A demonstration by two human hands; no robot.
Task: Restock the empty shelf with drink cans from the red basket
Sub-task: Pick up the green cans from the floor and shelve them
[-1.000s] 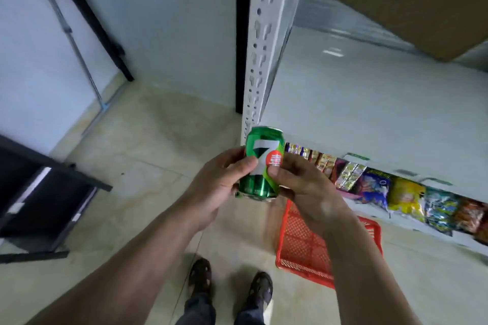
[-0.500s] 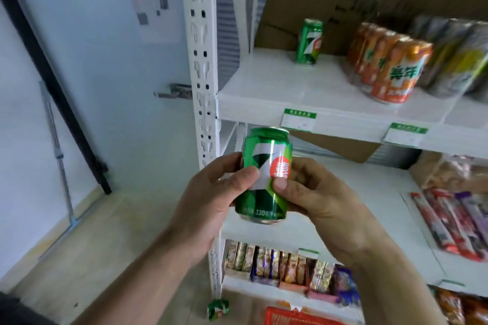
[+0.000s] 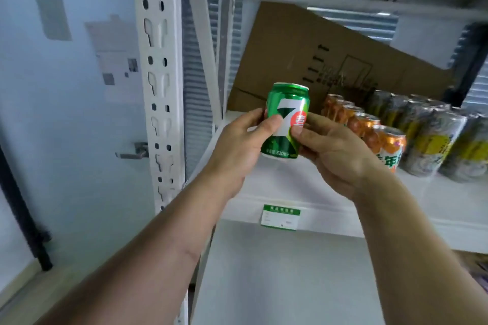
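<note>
Both of my hands hold one green drink can [image 3: 286,119] upright, raised in front of the left end of a white shelf [image 3: 264,187]. My left hand [image 3: 237,148] grips its left side, thumb across the label. On the can's right side sits my right hand [image 3: 332,150], fingertips on the red dot. The green can seen earlier at the back of this shelf is hidden behind the held can. The red basket is out of view.
A row of orange cans [image 3: 369,129] and rows of yellow-grey cans [image 3: 427,137] fill the shelf's right part. A cardboard sheet [image 3: 330,58] leans behind them. A perforated white upright [image 3: 155,82] stands left; a green price tag [image 3: 281,216] hangs on the shelf edge.
My view has swung up from the floor and red basket to the drink shelf. Both hands lifted the green can with it, and the can now sits level with the shelf.
</note>
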